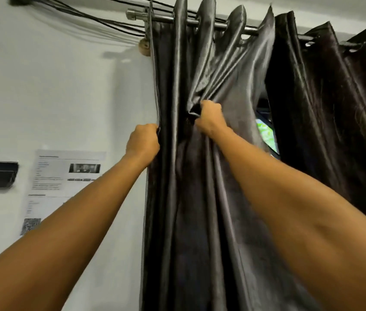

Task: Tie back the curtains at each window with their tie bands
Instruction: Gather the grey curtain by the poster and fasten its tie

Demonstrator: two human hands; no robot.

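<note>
Hands: left hand (142, 142) curled round the wall-side edge of curtain (195, 209); right hand (210, 118), at its 2 o'clock, clenches bunched folds.
Curtain: hangs from rod (226, 25) at 12 o'clock; judged soft and slippery (satiny sheen), so grip the whole gathered bundle.
Tie band: not in view.

Dark satin curtain (202, 198), bunched leftward, hanging

Bright, even indoor light — edges bowed, details perhaps motion-softened.
</note>
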